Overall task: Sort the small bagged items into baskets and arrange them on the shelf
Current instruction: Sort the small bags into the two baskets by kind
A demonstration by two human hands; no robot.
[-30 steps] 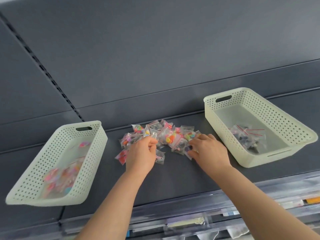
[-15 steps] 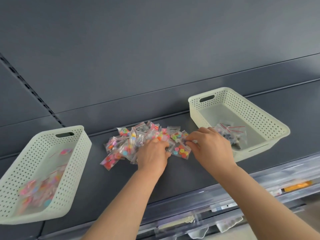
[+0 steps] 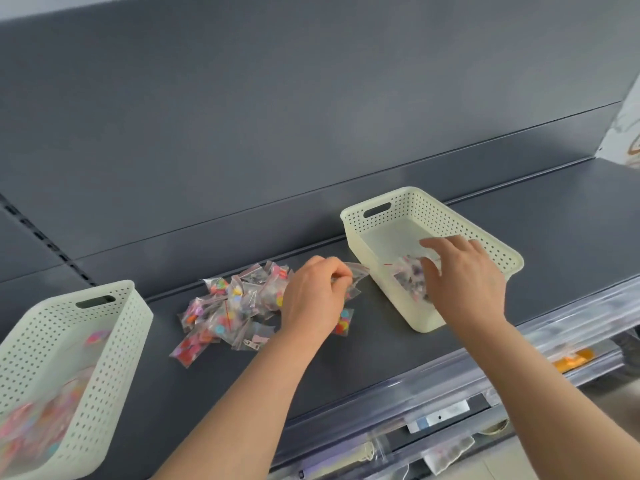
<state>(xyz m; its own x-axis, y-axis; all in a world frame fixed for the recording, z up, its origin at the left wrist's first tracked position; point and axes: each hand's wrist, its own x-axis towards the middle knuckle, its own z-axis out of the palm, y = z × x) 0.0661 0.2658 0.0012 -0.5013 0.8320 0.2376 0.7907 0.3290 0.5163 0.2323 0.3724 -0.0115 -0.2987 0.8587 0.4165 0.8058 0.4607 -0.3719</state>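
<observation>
Left hand [image 3: 313, 299] pinches clear bag [image 3: 356, 271] at 3 o'clock edge of pile [image 3: 228, 313]; right hand [image 3: 464, 275], fingers spread loose, partly hides bags [image 3: 408, 277] in right basket [image 3: 498, 254]; left basket [image 3: 114, 306] cropped, contents blurred.

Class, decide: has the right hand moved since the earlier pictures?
Yes. The right hand went right, from the bag pile to over the right basket.

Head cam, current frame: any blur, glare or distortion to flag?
Head view: left basket smeared at the frame edge, contents colour blobs; pile of bags mid-shelf fairly sharp; bags under the right hand soft; shelf lines slightly bowed by the wide angle; light even, no hard glare.
</observation>
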